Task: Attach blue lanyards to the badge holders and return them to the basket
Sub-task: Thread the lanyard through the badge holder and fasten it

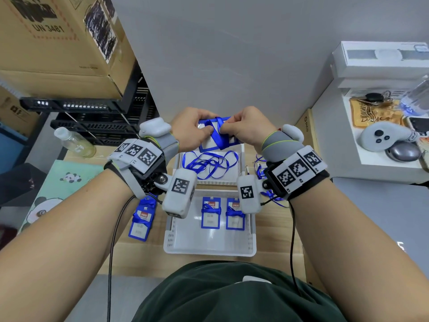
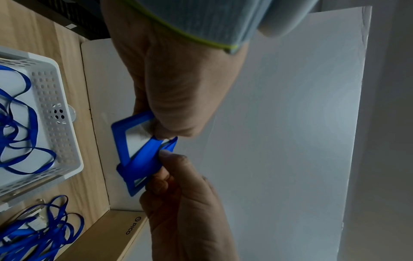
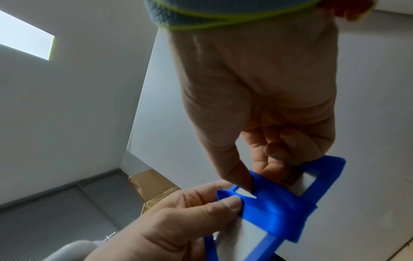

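Observation:
A blue-framed badge holder [image 1: 210,145] [image 2: 121,141] [image 3: 326,176] is held in the air above the far white basket [image 1: 241,159]. A blue lanyard [image 1: 218,135] [image 2: 145,160] [image 3: 277,210] is wrapped across it. My left hand [image 1: 202,130] [image 2: 170,130] [image 3: 225,206] grips the holder's left side, thumb on the front. My right hand [image 1: 226,129] [image 2: 170,159] [image 3: 250,180] pinches the lanyard at the holder's top. Loose lanyards [image 1: 209,163] lie in the far basket. The near basket [image 1: 209,251] holds two badge holders [image 1: 210,213] wrapped in lanyards.
Another wrapped badge holder [image 1: 141,220] lies on the wooden table left of the near basket. More lanyards [image 1: 261,168] [image 2: 42,231] are piled to the right. A clear bottle [image 1: 74,142], a panda mat [image 1: 58,187], black crates [image 1: 97,122] and a white side shelf [image 1: 380,145] surround the work area.

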Demonstrator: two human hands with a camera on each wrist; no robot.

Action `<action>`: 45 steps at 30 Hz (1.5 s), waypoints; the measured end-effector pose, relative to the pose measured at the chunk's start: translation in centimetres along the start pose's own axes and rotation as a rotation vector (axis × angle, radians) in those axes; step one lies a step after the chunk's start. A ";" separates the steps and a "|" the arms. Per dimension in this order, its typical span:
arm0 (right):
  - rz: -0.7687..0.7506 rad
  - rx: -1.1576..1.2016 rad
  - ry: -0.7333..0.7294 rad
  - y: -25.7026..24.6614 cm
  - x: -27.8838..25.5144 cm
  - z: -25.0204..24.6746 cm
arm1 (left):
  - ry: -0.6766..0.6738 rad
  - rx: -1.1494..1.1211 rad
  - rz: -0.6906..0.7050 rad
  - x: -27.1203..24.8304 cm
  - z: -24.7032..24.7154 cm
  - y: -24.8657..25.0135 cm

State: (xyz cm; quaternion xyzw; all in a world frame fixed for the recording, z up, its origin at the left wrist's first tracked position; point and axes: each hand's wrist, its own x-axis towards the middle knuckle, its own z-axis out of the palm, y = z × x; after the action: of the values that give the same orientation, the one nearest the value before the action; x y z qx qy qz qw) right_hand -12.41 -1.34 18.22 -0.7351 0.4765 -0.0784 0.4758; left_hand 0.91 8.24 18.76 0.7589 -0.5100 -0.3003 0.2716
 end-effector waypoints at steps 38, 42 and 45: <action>-0.531 -0.334 0.057 -0.3 -1.1 0.3 | -0.012 -0.094 -0.088 -1.1 -1.1 -1.2; -0.521 -0.400 0.037 -0.3 -1.0 0.9 | -0.047 -0.046 -0.069 -1.4 -1.6 -1.5; -0.531 -0.348 0.082 -0.2 -0.8 1.4 | -0.105 -0.060 -0.072 -1.5 -1.5 -1.8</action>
State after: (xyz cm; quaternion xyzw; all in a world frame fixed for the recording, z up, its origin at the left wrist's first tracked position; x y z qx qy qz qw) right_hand -11.92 0.16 17.95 -0.9003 0.2931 -0.1465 0.2864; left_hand 2.69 10.39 18.75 0.7515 -0.4867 -0.3644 0.2559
